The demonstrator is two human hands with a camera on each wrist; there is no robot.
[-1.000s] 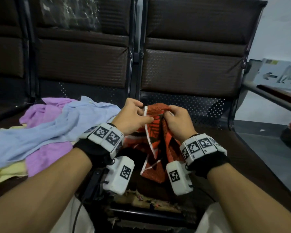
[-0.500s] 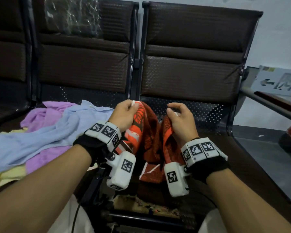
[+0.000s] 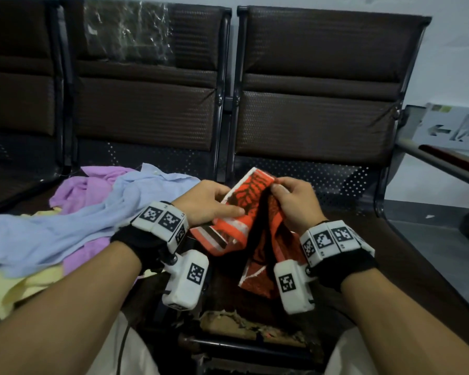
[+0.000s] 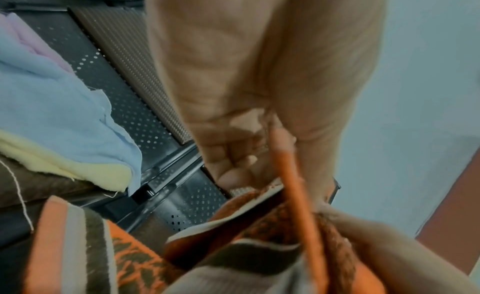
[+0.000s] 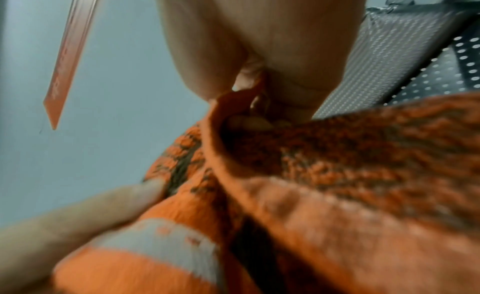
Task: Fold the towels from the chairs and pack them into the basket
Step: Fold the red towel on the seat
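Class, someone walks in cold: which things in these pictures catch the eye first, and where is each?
An orange patterned towel, in the middle, is held up over the chair seat by the left hand and the right hand. To its left, a light blue towel lies sprawled over a purple towel.

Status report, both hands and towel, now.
Left hand and right hand both pinch orange towel, unfolded. Blue towel heaped left. Basket not in view.
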